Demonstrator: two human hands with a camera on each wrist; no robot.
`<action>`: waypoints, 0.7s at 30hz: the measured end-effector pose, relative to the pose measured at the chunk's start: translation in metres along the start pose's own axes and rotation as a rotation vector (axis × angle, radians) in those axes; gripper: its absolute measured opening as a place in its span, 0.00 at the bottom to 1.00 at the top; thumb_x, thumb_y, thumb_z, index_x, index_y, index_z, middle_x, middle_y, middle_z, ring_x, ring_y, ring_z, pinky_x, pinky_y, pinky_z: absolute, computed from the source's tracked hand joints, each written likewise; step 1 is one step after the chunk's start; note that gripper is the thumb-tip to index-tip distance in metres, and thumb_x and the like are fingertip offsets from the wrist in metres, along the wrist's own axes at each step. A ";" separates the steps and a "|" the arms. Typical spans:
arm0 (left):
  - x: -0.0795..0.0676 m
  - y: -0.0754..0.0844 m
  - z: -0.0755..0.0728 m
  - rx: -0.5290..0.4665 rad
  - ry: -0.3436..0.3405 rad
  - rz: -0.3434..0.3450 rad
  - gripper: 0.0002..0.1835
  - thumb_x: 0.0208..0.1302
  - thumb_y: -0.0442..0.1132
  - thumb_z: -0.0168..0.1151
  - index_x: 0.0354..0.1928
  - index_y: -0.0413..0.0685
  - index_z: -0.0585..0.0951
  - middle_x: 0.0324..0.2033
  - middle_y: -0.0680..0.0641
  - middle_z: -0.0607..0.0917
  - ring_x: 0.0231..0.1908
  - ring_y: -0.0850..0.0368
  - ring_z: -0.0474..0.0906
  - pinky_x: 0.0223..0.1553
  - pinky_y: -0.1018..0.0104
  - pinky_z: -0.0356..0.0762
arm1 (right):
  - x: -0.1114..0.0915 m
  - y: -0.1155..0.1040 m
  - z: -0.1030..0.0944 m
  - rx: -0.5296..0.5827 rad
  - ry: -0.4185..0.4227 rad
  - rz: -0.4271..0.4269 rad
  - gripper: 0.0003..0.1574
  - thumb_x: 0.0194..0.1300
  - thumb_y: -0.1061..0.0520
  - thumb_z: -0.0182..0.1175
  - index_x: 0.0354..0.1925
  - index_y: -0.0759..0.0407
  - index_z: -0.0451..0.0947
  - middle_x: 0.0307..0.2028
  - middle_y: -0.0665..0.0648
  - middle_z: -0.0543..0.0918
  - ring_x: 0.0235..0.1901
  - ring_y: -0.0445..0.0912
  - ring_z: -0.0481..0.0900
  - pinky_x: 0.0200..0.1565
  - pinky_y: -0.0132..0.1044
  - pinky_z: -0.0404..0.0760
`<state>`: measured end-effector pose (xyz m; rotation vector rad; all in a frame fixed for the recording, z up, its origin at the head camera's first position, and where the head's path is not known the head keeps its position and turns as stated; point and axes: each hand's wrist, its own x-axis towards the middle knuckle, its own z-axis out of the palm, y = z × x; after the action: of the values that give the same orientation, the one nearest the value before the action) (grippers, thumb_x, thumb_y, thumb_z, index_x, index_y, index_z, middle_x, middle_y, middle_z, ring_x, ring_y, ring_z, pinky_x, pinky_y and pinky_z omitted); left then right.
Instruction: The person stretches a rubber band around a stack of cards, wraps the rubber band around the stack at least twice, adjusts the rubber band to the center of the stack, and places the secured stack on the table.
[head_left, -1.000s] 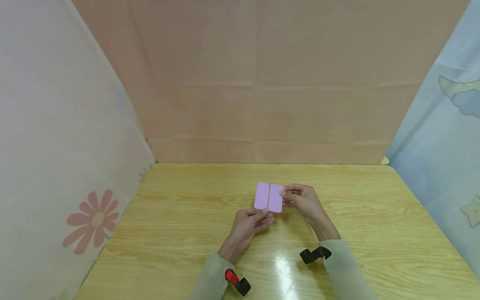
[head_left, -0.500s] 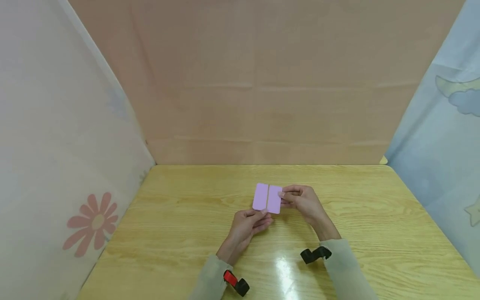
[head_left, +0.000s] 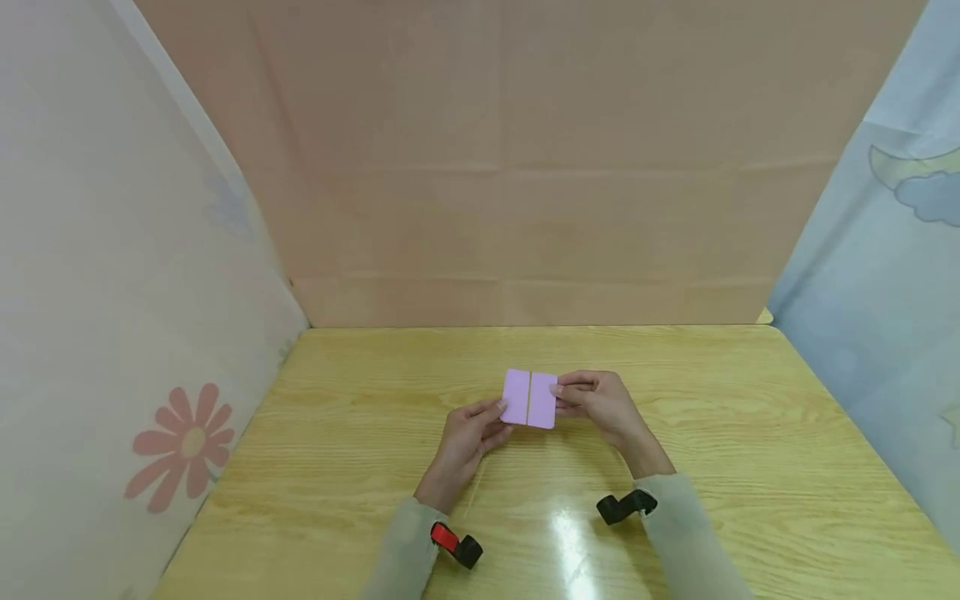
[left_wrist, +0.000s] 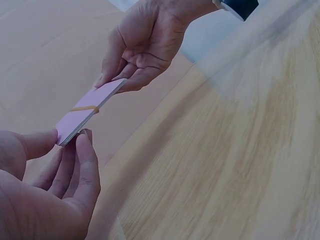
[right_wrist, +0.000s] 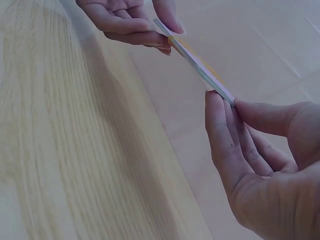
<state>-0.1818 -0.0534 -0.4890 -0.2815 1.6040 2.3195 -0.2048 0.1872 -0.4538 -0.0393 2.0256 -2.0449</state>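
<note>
A thin stack of pink cards (head_left: pixel 516 397) is held between both hands above the table, its pink face towards the head camera. A tan rubber band (head_left: pixel 528 400) runs round its middle; the left wrist view shows the same band (left_wrist: pixel 86 109) crossing the pink top. My left hand (head_left: pixel 467 440) pinches the stack's left edge, thumb on top and fingers beneath. On the opposite edge, my right hand (head_left: pixel 606 410) pinches it the same way. From the right wrist side the stack (right_wrist: pixel 197 67) appears edge-on, showing several thin layers.
A wood-grain table (head_left: pixel 360 500) lies under the hands. Behind it rises a plain brown-pink cloth (head_left: pixel 495 208). Pale printed cloths hang at the left (head_left: pixel 97 250) and right (head_left: pixel 862 317). Each wrist carries a black strap mount, the left one (head_left: pixel 456 546) with a red part.
My left hand has shifted from the stack's bottom edge near the band to its left edge. The stack has moved slightly left; my right hand keeps its pinch.
</note>
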 end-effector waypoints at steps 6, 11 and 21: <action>0.002 0.002 -0.006 -0.003 0.019 0.024 0.19 0.73 0.37 0.67 0.58 0.29 0.82 0.35 0.51 0.89 0.36 0.61 0.86 0.41 0.70 0.87 | -0.001 0.002 0.005 -0.010 -0.015 0.004 0.22 0.73 0.64 0.65 0.57 0.81 0.76 0.37 0.56 0.91 0.34 0.44 0.91 0.44 0.40 0.92; 0.004 0.003 -0.008 -0.005 0.037 0.049 0.18 0.73 0.36 0.67 0.57 0.29 0.83 0.34 0.52 0.89 0.34 0.62 0.85 0.37 0.71 0.86 | -0.003 0.005 0.008 -0.030 -0.030 0.002 0.22 0.73 0.63 0.65 0.57 0.81 0.76 0.36 0.54 0.91 0.34 0.43 0.90 0.44 0.40 0.92; 0.003 0.004 -0.011 -0.015 0.024 0.050 0.18 0.73 0.34 0.67 0.57 0.27 0.83 0.33 0.52 0.91 0.33 0.61 0.87 0.36 0.69 0.88 | -0.005 0.006 0.010 -0.017 -0.011 0.007 0.23 0.73 0.64 0.65 0.57 0.82 0.78 0.37 0.57 0.92 0.32 0.42 0.91 0.42 0.37 0.92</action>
<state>-0.1865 -0.0642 -0.4901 -0.2765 1.6227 2.3751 -0.1973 0.1789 -0.4587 -0.0464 2.0343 -2.0189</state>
